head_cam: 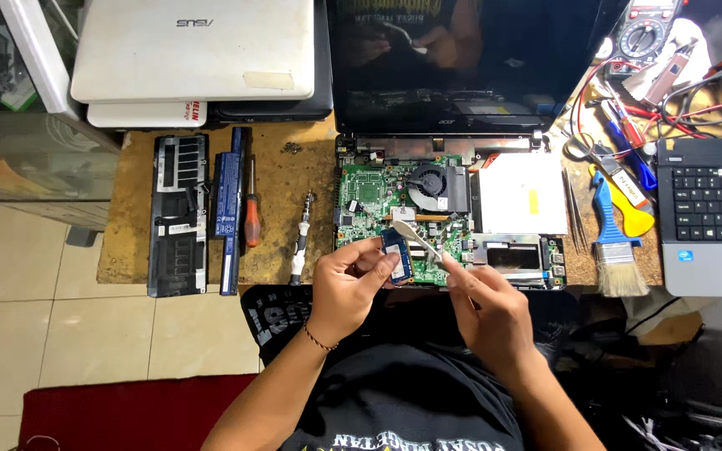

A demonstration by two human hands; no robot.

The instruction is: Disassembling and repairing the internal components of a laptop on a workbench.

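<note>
Left hand (346, 282): your fingers pinch the blue memory module (398, 255) above the open laptop's green mainboard (369, 196) | Right hand (488, 309): closed on a small white brush (415, 235), bristle end touching the module.

Centre: opened black laptop with bare green motherboard (378, 200), on worn brown wooden bench (282, 179).
Left of it: orange-handled screwdriver (251, 219), long black battery pack (229, 209).
Right: wide pale-bristled brush (616, 250).
Behind: stacked white closed laptops (194, 50).

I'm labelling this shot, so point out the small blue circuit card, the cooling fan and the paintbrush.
small blue circuit card (398, 254): head view, middle of its face.
cooling fan (429, 181): head view, the hub.
paintbrush (620, 269): head view, the bristles.
</note>
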